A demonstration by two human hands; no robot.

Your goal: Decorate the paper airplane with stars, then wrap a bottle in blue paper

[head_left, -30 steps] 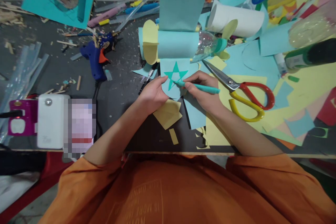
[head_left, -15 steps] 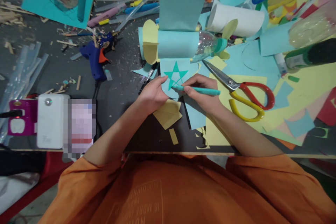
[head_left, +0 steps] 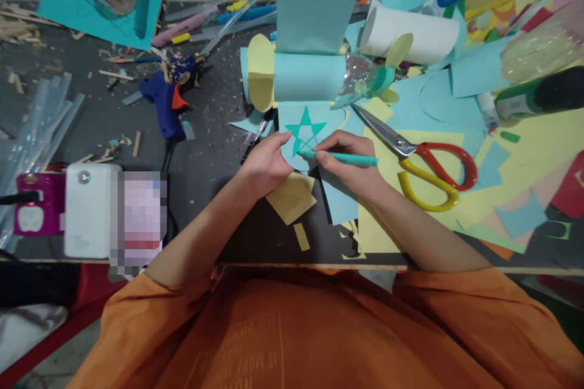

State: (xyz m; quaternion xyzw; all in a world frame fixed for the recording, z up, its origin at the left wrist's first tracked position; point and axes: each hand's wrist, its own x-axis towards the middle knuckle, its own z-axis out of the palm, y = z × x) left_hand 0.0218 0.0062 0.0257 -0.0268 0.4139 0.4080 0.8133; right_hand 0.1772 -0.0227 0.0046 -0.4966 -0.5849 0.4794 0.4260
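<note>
My right hand [head_left: 349, 161] is closed around a teal marker [head_left: 356, 159], its tip on a light blue rounded paper flap [head_left: 287, 114]. On that flap is a green five-pointed star [head_left: 305, 118]; its upper points are coloured in, while the lower right shows only outlines. My left hand [head_left: 269, 164] grips the flap's left edge, thumb on top and the other fingers mostly hidden under it. Just beyond both hands lies a plastic bottle [head_left: 360, 76] wrapped in light blue paper [head_left: 310, 76], with yellow paper ovals [head_left: 261, 73] at its side.
Large scissors [head_left: 410, 152] with red and yellow handles lie right of my right hand, on yellow paper [head_left: 383, 219]. A blue glue gun [head_left: 166, 103] rests to the left. A white power bank [head_left: 91, 209] sits near the table's front edge. Paper scraps [head_left: 292, 197] lie close to my wrists.
The marker and my right hand have shifted very slightly left. My left hand and the flap have stayed where they were.
</note>
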